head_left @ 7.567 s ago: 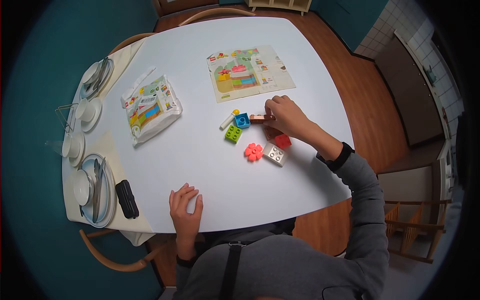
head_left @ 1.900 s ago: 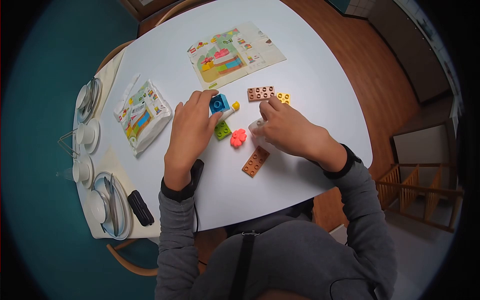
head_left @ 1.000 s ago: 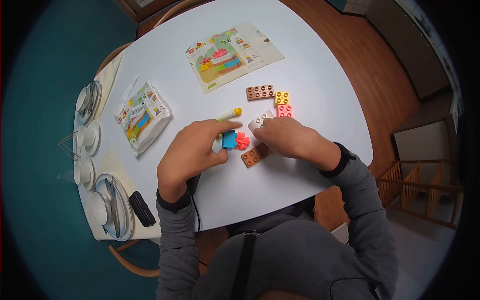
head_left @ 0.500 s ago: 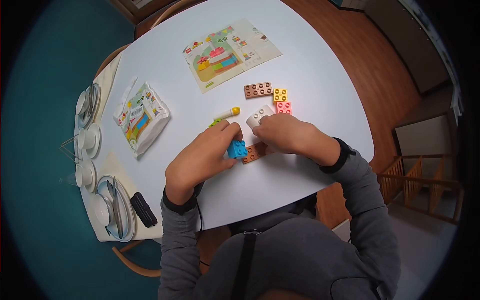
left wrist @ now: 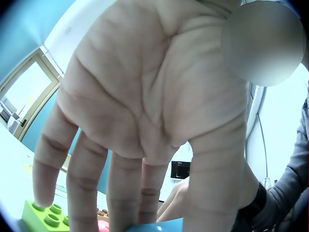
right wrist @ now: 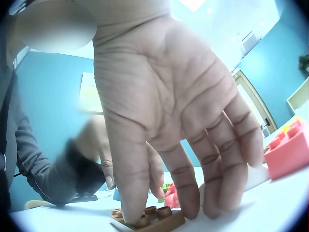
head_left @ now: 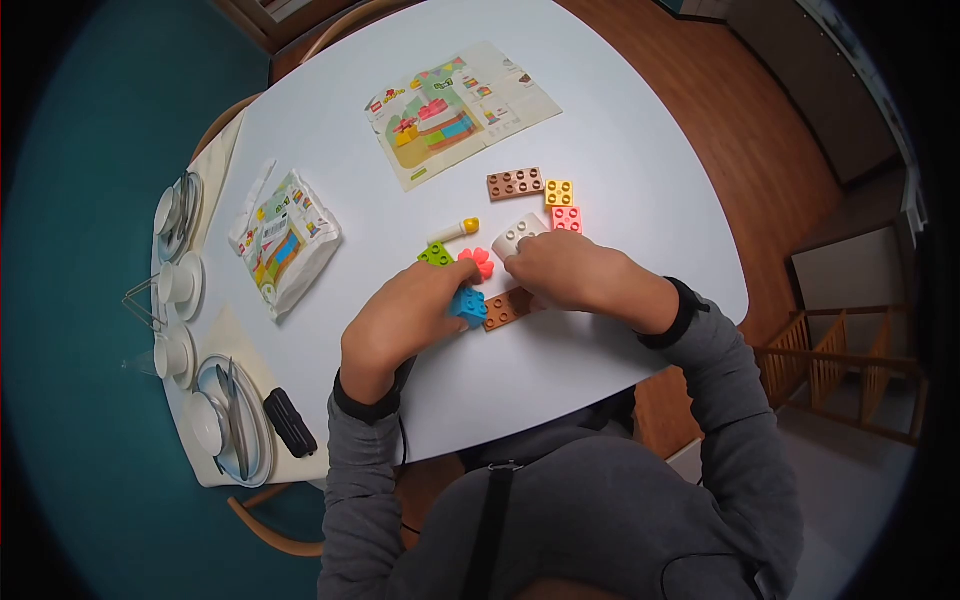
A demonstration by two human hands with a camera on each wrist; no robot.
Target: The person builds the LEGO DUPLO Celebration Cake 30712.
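Note:
My left hand pinches a blue toy brick between thumb and fingers, its studs tilted toward the right hand. Right beside it lies a brown eight-stud brick, partly covered by my right hand. In the right wrist view, the right thumb rests on that brown brick's studs, with the index fingertip at its other end. A white brick sits just beyond the right fingers. A coral flower piece and a green brick lie past the left fingers.
A candle piece lies behind the green brick. Another brown brick, a yellow brick and a pink brick form a row. Farther off are the instruction sheet, the toy bag, dishes and a black case.
The left hand, idle at first, has taken the blue brick, turned it and brought it beside the nearer brown brick. The right hand has shifted bricks into a row and drawn that brown brick in.

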